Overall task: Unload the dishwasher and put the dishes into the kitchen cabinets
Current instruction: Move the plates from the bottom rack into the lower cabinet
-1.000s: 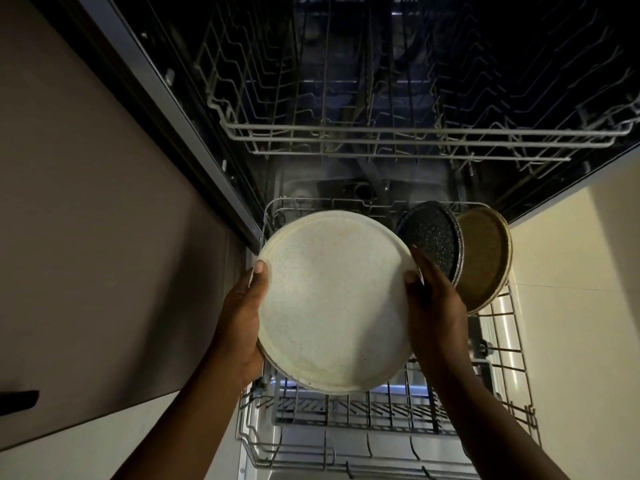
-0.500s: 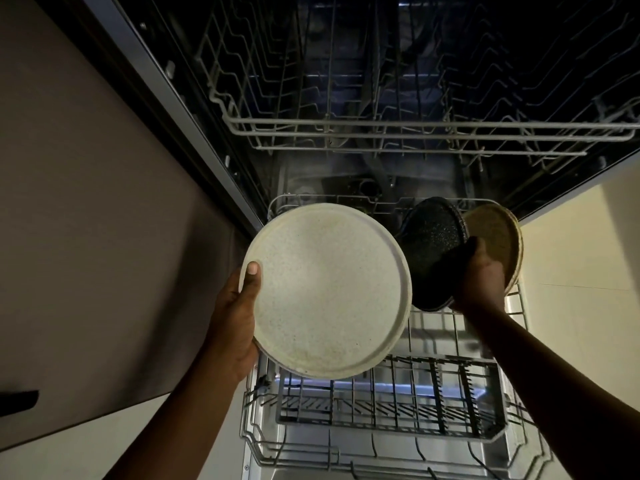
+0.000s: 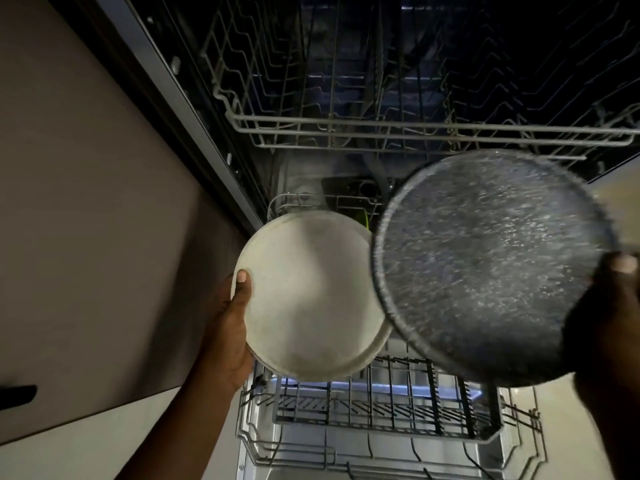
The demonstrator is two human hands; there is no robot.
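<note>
- Above the pulled-out lower wire rack (image 3: 381,410) of the open dishwasher, you are holding one plate in each hand, both lifted clear of the rack's tines.
- Your left hand (image 3: 230,327) is gripping the round cream speckled ceramic plate (image 3: 308,296) at its nine o'clock edge, thumb curled over the rim and the other fingers hidden beneath it.
- Your right hand (image 3: 609,327) is gripping the round dark speckled plate (image 3: 485,265) at about its four o'clock edge, thumb on the rim; the remaining fingers are out of sight behind it.
- The dark plate is overlapping the cream one's three o'clock side and sitting nearer the camera; whether the two rims are touching, you cannot tell from here.
- The upper wire rack (image 3: 415,128) is hanging at twelve o'clock, with no dishes visible in it.
- You are, by the look of it, in the unloading step, with the carry to the cabinets not yet done.
- The next move is likely calling for stacking the dark plate onto the cream one, or carrying both apart, keeping the rims from knocking.
- No cabinet shelf is in view, so you will need to turn away to find it.
</note>
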